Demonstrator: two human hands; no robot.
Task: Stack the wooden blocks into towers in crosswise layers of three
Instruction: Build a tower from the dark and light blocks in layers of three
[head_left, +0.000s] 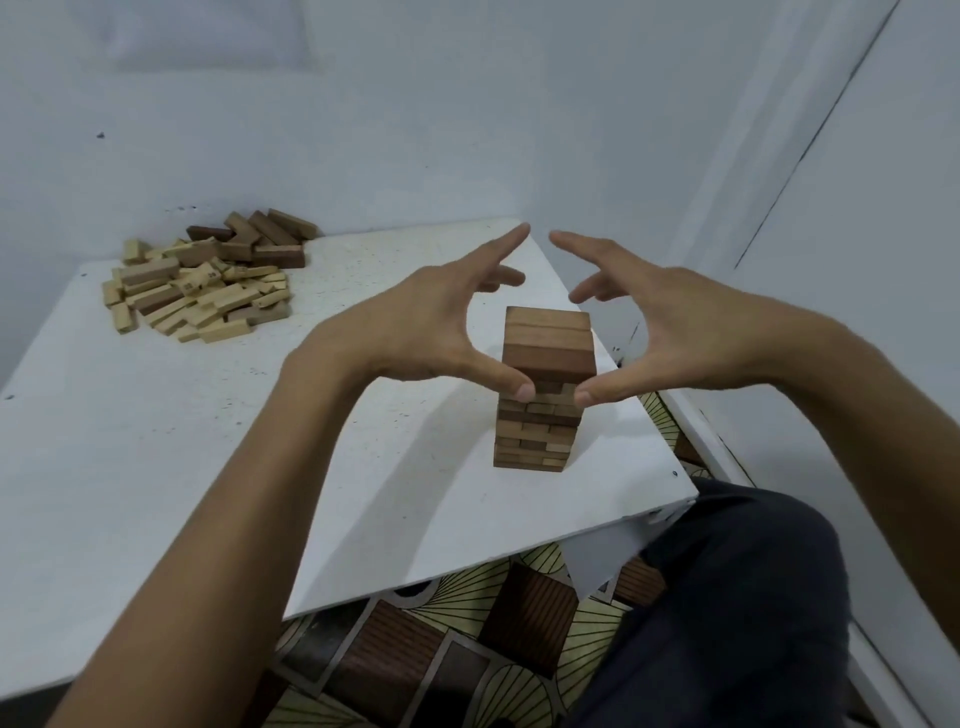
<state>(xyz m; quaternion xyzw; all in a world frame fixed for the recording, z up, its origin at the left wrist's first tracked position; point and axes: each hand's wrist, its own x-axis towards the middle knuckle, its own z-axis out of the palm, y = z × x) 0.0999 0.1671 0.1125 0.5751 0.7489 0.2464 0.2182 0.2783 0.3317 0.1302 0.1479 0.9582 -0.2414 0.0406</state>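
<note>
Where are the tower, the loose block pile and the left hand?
tower (548, 361): head view, near face of its dark top layer.
loose block pile (208, 280): head view, middle of the heap.
left hand (426, 317): head view, back of the hand.

White table (156, 441) in a corner

The table, flecked with dark specks, sits against pale walls (415, 130). Under its near edge the floor covering (467, 623) shows brown squares and yellow fan shapes. A dark trouser leg (727, 597) fills the lower right
</note>
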